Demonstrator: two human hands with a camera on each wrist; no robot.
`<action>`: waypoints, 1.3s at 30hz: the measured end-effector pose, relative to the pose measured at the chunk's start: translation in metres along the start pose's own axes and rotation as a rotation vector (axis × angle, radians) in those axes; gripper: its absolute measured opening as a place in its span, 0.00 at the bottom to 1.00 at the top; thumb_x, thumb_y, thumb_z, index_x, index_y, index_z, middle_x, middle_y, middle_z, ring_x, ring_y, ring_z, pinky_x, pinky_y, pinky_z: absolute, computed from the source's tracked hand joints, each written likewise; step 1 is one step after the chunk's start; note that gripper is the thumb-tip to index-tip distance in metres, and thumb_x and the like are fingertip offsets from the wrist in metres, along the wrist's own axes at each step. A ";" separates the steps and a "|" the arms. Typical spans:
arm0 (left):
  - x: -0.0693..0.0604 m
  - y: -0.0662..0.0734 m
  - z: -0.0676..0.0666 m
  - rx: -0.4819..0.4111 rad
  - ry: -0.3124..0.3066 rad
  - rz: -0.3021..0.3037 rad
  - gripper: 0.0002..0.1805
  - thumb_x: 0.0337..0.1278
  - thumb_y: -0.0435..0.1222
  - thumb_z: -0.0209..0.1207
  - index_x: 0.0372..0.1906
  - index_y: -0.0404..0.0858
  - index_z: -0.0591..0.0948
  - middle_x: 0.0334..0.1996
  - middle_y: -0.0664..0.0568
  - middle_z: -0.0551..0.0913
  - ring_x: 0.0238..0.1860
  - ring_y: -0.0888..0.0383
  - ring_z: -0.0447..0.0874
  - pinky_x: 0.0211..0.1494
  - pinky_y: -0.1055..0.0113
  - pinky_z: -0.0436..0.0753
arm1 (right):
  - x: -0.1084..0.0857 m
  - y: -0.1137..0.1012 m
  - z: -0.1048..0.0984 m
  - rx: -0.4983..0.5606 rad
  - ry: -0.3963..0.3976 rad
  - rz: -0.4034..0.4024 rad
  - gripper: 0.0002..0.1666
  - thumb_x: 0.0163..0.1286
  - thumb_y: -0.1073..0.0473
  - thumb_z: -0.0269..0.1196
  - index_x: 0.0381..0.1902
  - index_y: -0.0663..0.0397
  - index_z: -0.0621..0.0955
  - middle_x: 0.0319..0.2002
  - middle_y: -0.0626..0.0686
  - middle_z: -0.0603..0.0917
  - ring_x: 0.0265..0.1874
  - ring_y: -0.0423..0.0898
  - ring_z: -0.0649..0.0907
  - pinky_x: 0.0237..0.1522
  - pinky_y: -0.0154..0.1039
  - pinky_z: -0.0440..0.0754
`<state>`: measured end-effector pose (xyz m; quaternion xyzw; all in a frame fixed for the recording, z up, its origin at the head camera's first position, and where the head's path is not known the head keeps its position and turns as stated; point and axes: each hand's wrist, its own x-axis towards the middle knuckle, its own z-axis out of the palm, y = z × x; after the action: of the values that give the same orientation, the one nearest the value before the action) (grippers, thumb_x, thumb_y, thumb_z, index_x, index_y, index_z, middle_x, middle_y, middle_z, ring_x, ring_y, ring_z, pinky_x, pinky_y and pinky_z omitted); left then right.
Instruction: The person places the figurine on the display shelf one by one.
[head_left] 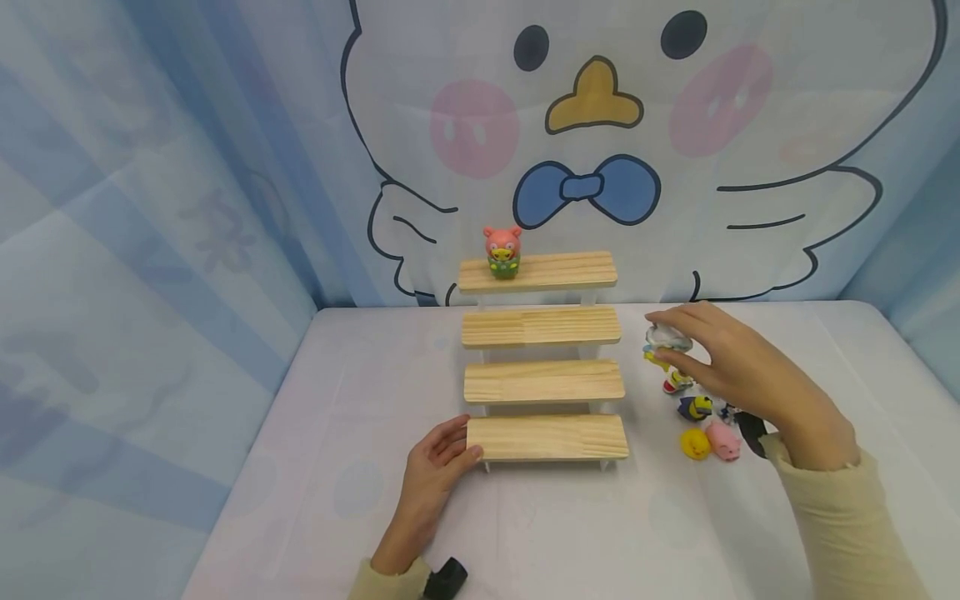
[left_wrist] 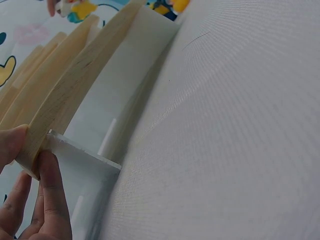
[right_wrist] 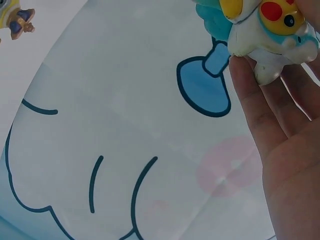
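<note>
A tiered wooden display shelf (head_left: pixel 547 437) stands on the white table. My left hand (head_left: pixel 433 475) pinches the left end of its lowest board (left_wrist: pixel 80 75), thumb on top and fingers beneath in the left wrist view. To the right of the shelf, my right hand (head_left: pixel 738 367) holds a small toy figurine (right_wrist: pixel 272 47) above the table. It has a white body, a yellow face with a red cheek, and teal parts; my fingers cover some of it. On the top board, toward the left, stands a pink-headed figurine (head_left: pixel 503 254) with a green lower body.
Below my right hand lie several small toys on the table: a yellow round one (head_left: pixel 695 444), a pink pig (head_left: pixel 723 441) and a dark blue and yellow figure (head_left: pixel 695 407). Behind the shelf hangs a cartoon-printed cloth (head_left: pixel 585 250).
</note>
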<state>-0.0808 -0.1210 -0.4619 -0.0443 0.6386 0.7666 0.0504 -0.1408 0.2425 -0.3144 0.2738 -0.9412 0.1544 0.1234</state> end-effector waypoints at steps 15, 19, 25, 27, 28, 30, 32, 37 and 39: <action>0.001 0.000 0.000 -0.001 0.000 -0.004 0.32 0.52 0.26 0.70 0.64 0.29 0.74 0.54 0.37 0.79 0.45 0.60 0.84 0.48 0.73 0.84 | 0.019 -0.011 -0.007 0.034 0.010 -0.009 0.33 0.58 0.61 0.74 0.62 0.55 0.78 0.55 0.56 0.81 0.54 0.54 0.79 0.53 0.56 0.82; 0.001 0.001 0.000 0.003 0.000 -0.005 0.32 0.52 0.26 0.70 0.64 0.29 0.74 0.54 0.37 0.79 0.45 0.60 0.84 0.48 0.73 0.83 | 0.025 -0.012 -0.009 0.040 0.010 -0.038 0.32 0.58 0.61 0.74 0.62 0.56 0.78 0.54 0.56 0.82 0.53 0.54 0.79 0.53 0.56 0.82; 0.001 0.001 0.001 0.004 0.001 -0.002 0.32 0.52 0.26 0.70 0.64 0.29 0.74 0.54 0.37 0.79 0.45 0.60 0.84 0.48 0.73 0.83 | 0.036 -0.014 -0.010 0.046 0.018 -0.099 0.31 0.60 0.63 0.73 0.61 0.58 0.78 0.53 0.56 0.82 0.52 0.53 0.80 0.52 0.54 0.82; 0.001 0.001 0.001 0.005 0.002 -0.001 0.31 0.52 0.26 0.70 0.64 0.29 0.74 0.54 0.37 0.79 0.45 0.59 0.84 0.48 0.73 0.83 | 0.038 -0.015 -0.011 0.043 0.018 -0.101 0.31 0.60 0.62 0.73 0.61 0.57 0.78 0.53 0.56 0.82 0.52 0.52 0.79 0.52 0.54 0.82; 0.001 0.000 0.001 0.006 0.003 -0.002 0.31 0.52 0.26 0.70 0.63 0.29 0.74 0.54 0.37 0.79 0.45 0.59 0.84 0.48 0.73 0.83 | 0.040 -0.015 -0.011 0.043 0.016 -0.102 0.31 0.60 0.61 0.73 0.62 0.57 0.78 0.53 0.56 0.82 0.53 0.53 0.79 0.52 0.54 0.82; 0.001 0.000 0.001 0.006 0.004 -0.001 0.31 0.52 0.26 0.70 0.64 0.29 0.74 0.54 0.37 0.79 0.46 0.59 0.84 0.48 0.73 0.83 | 0.042 -0.016 -0.012 0.049 0.009 -0.101 0.31 0.61 0.61 0.72 0.62 0.57 0.78 0.54 0.56 0.82 0.54 0.53 0.79 0.53 0.55 0.82; 0.001 0.000 0.001 0.003 0.005 -0.001 0.31 0.52 0.26 0.70 0.64 0.29 0.74 0.54 0.37 0.79 0.45 0.59 0.84 0.48 0.73 0.83 | 0.043 -0.017 -0.012 0.049 0.005 -0.094 0.32 0.61 0.60 0.72 0.63 0.56 0.77 0.55 0.56 0.81 0.54 0.53 0.79 0.53 0.55 0.82; 0.000 0.000 0.000 -0.005 0.002 -0.004 0.31 0.52 0.25 0.69 0.64 0.29 0.74 0.54 0.37 0.79 0.45 0.60 0.84 0.47 0.74 0.83 | 0.048 -0.019 -0.013 0.056 0.017 -0.110 0.31 0.61 0.61 0.72 0.62 0.57 0.78 0.54 0.57 0.82 0.54 0.53 0.79 0.53 0.55 0.81; 0.000 0.000 0.000 -0.002 0.001 -0.005 0.32 0.52 0.26 0.69 0.64 0.29 0.74 0.54 0.37 0.79 0.45 0.60 0.84 0.47 0.74 0.83 | 0.050 -0.020 -0.013 0.058 0.021 -0.116 0.30 0.62 0.62 0.72 0.61 0.57 0.78 0.54 0.57 0.82 0.53 0.54 0.79 0.54 0.55 0.81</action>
<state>-0.0814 -0.1209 -0.4615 -0.0462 0.6378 0.7671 0.0518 -0.1689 0.2074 -0.2820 0.3295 -0.9177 0.1770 0.1341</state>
